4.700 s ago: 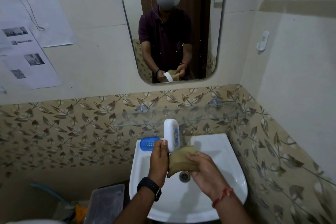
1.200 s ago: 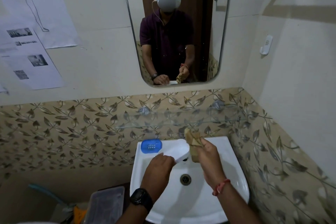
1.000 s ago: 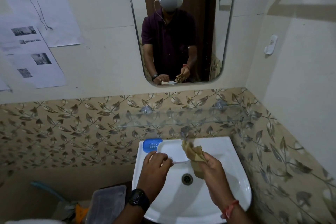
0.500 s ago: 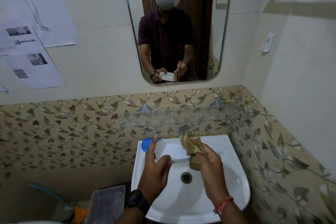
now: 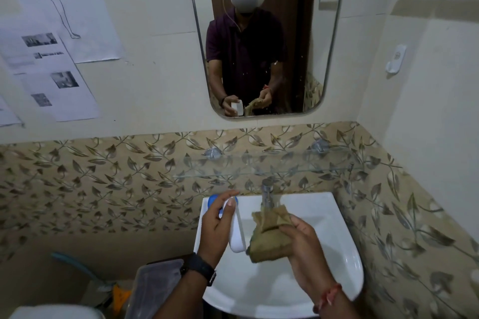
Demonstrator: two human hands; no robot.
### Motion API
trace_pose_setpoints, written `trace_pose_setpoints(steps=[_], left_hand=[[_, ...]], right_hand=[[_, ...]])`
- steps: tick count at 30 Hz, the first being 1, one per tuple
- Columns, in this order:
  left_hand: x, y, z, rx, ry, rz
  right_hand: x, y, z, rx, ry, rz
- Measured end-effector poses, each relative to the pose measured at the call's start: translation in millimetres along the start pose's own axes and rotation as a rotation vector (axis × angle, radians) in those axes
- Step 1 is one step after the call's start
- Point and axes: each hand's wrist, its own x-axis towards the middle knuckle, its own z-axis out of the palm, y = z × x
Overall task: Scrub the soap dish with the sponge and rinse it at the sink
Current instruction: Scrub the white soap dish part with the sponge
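My left hand (image 5: pixel 216 225) grips a white soap dish (image 5: pixel 237 233), turned on its edge above the white sink (image 5: pixel 342 251). The dish's hollow side faces right, toward the sponge. My right hand (image 5: pixel 302 241) holds a floppy tan sponge (image 5: pixel 269 234) pressed against the dish's lower right edge. Both are just in front of the chrome tap (image 5: pixel 267 193). No water stream is visible. The mirror shows the same hold from the front.
A blue piece (image 5: pixel 213 202) lies on the sink's back left corner, partly behind my left hand. A glass shelf (image 5: pixel 259 166) juts out above the tap. A clear lidded box (image 5: pixel 155 290) stands low at the left of the sink. The tiled wall runs close on the right.
The dish was flat under the tap half a second ago; now my left hand has tipped it up on edge. My right hand brought the sponge down against it.
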Motion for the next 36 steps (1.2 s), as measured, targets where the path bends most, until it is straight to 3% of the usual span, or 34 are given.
trace_pose_setpoints(steps=[4,12,14,19,22,26,32,36], left_hand=[[-5.7,-2.2,8.4,0.022,-0.181,-0.033],[5.5,12.3,21.0,-0.018,-0.064,-0.063],[4.7,9.5,21.0,-0.004,-0.082,-0.069],[-3.0,2.6,28.2,-0.082,-0.153,-0.117],[-1.0,-0.2,23.1,-0.14,-0.11,-0.162],[8.1,-1.0,11.1,-0.056,-0.074,-0.101],[-3.4,-5.7,21.8,-0.058,-0.153,-0.12],[-4.5,-14.9,22.0,-0.081,-0.089,-0.177]], right_hand=[[8.7,-10.4,18.4,-0.186,-0.027,-0.1],[0.9,10.6,24.5,-0.439,-0.209,-0.014],[3.6,10.3,23.2,-0.362,-0.178,0.052],[10.5,4.3,32.6,0.091,-0.068,0.087],[6.0,4.5,32.2,0.018,-0.164,0.039],[10.8,7.6,15.8,-0.181,-0.347,0.234],[36.4,7.7,23.7,0.27,-0.11,0.305],[35.9,10.1,20.9,0.23,-0.15,0.366]])
